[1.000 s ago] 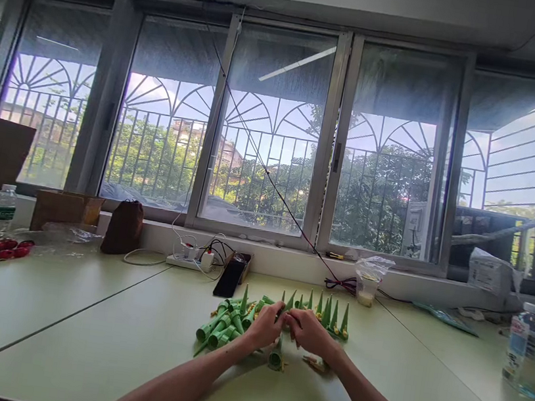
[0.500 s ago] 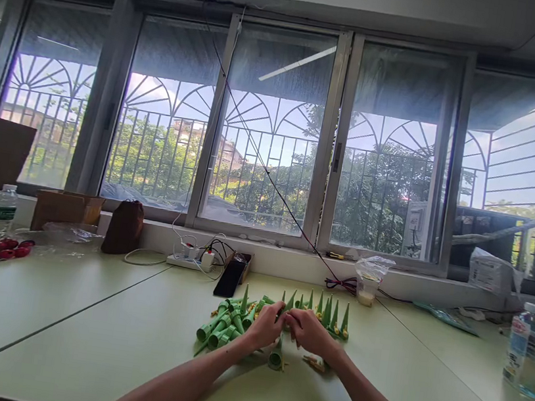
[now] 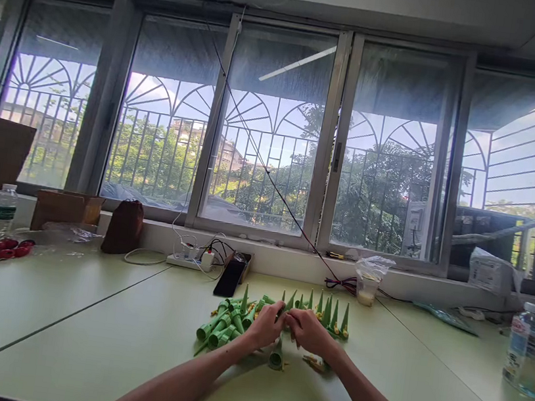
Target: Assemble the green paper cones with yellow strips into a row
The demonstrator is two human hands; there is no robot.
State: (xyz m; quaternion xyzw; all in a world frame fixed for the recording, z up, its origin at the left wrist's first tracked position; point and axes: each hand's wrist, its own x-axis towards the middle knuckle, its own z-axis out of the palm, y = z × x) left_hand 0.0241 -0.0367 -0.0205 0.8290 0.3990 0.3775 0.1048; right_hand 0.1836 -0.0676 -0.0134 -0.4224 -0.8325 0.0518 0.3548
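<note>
My left hand (image 3: 266,325) and my right hand (image 3: 309,331) meet over the middle of the table, fingers closed and almost touching. A slightly tilted green plastic cone (image 3: 290,300) rises from the fingers of my left hand. What my right fingertips pinch is hidden. Below the hands another green cone (image 3: 275,360) lies with its open end towards me, a bit of yellow beside it. Left of my left hand is a pile of green cones (image 3: 222,328). Several upright green cones (image 3: 335,316) with small yellow pieces at their bases stand behind my right hand. Small yellowish pieces (image 3: 314,362) lie by my right wrist.
Behind the cones are a phone (image 3: 231,278), a power strip (image 3: 189,261) and a bagged cup (image 3: 369,286). A water bottle (image 3: 528,350) stands at the right. To the left are a brown pouch (image 3: 123,228), a cardboard box (image 3: 67,211) and red items (image 3: 12,249).
</note>
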